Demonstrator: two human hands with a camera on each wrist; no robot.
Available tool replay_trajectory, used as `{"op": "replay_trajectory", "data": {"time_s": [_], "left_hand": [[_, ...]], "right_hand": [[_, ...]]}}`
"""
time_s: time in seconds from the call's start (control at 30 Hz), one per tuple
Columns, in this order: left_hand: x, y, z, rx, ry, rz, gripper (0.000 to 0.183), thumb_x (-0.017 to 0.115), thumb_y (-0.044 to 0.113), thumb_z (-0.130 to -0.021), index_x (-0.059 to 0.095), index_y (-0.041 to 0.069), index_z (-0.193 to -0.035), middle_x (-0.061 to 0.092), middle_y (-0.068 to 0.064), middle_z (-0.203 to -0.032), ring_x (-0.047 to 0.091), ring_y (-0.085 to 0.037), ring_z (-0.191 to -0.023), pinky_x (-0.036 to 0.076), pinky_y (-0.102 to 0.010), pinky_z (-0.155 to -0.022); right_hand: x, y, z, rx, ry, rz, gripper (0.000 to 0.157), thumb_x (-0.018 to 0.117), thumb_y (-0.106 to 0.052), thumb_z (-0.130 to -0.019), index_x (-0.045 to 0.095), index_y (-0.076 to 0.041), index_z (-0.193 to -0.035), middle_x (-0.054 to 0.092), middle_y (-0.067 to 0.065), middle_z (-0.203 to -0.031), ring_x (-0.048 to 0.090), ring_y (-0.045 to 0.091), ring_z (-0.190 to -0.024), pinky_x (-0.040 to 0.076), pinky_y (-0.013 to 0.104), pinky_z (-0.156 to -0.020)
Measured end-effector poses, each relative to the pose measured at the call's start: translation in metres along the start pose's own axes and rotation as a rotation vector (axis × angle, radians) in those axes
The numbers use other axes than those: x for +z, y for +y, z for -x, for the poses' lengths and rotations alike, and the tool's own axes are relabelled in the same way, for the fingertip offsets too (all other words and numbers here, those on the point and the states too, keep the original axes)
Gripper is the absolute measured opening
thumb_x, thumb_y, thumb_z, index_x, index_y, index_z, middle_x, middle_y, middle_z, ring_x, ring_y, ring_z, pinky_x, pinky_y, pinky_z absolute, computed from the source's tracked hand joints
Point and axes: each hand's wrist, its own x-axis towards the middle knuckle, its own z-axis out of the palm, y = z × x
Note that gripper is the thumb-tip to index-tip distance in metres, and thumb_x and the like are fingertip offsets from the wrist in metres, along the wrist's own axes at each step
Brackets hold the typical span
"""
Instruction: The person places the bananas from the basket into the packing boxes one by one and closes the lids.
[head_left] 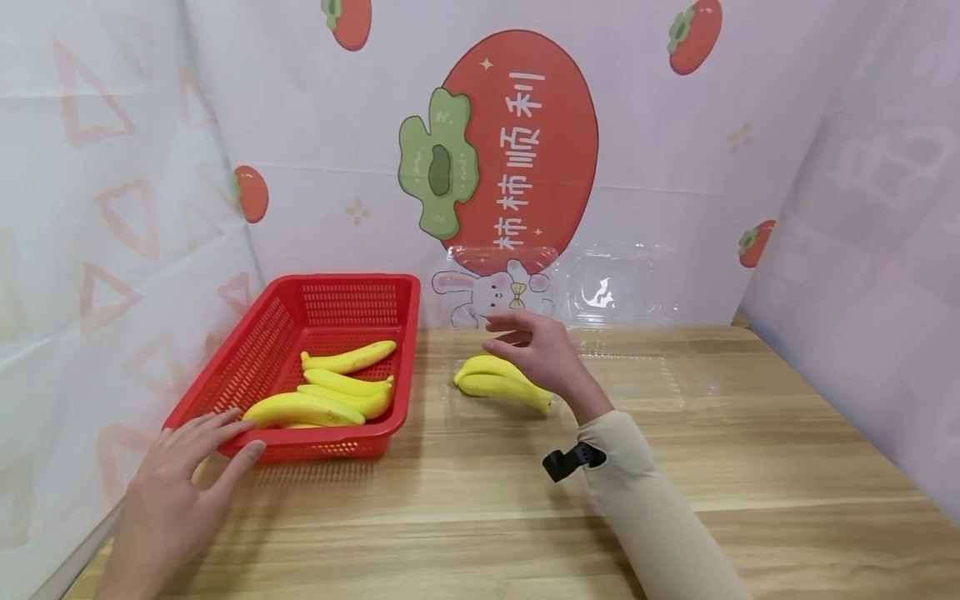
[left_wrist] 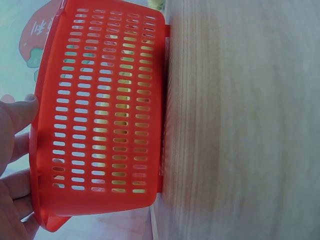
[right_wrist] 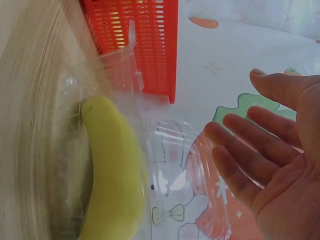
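Observation:
My left hand (head_left: 180,475) rests on the near left corner of a red plastic basket (head_left: 411,350), its fingertips over the rim. In the left wrist view, the fingers (left_wrist: 17,117) meet the rim from the side. Several yellow bananas (head_left: 348,358) lie inside the basket. My right hand (head_left: 543,350) hovers above a pair of bananas (head_left: 498,387) in a clear plastic clamshell box (head_left: 465,408). Its fingers are spread and relaxed with nothing in them, as the right wrist view shows. One banana (right_wrist: 115,170) fills the near part of that view.
Another clear clamshell box (head_left: 660,387) with a raised lid (head_left: 622,283) stands to the right. Both lids lean back near the printed rear curtain (head_left: 660,167). Side curtains border the wooden table (head_left: 480,517) left and right.

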Motion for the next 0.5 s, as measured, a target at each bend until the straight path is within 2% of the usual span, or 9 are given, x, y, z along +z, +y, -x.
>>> {"op": "replay_trajectory", "data": {"time_s": [0.5], "left_hand": [[0.000, 0.000, -0.001, 0.013, 0.003, -0.004, 0.062, 0.078, 0.041, -0.096, 0.063, 0.009, -0.147, 0.056, -0.030, -0.151, 0.045, -0.051, -0.140, 0.041, -0.085, -0.103]], "right_hand": [[0.014, -0.015, -0.006, -0.025, -0.022, -0.051, 0.042, 0.080, -0.028, -0.096, 0.071, -0.018, -0.136, 0.075, 0.005, -0.133, 0.078, 0.024, -0.113, 0.066, 0.039, -0.096]]}}
